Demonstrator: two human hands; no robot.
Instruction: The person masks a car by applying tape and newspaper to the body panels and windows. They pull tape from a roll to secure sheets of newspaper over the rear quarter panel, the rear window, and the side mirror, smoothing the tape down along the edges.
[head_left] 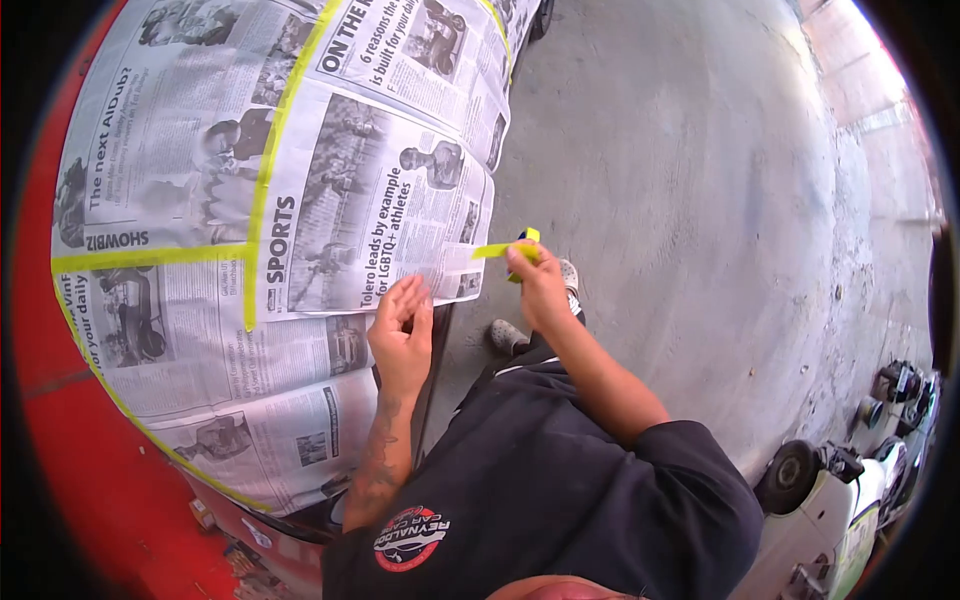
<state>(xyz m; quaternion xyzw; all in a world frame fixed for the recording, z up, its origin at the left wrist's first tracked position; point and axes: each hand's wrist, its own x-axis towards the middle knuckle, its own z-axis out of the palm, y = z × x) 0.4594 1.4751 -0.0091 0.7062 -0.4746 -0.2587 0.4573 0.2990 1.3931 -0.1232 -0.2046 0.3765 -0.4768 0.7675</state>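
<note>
Head view. Left hand (402,335) nearest: fingers loosely curled, gripping nothing, at the near edge of the sheet (375,215); contact can't be told. Right hand (540,285) a little farther, to the right: fingers pinching the tape (490,251), whose free end reaches left over the sheet's right edge. Step in hand, by judgement: taping that edge. Next move seems to call for steadying the paper and pressing the strip flat. Farther left, a yellow seam (264,180) borders the sheet.
</note>
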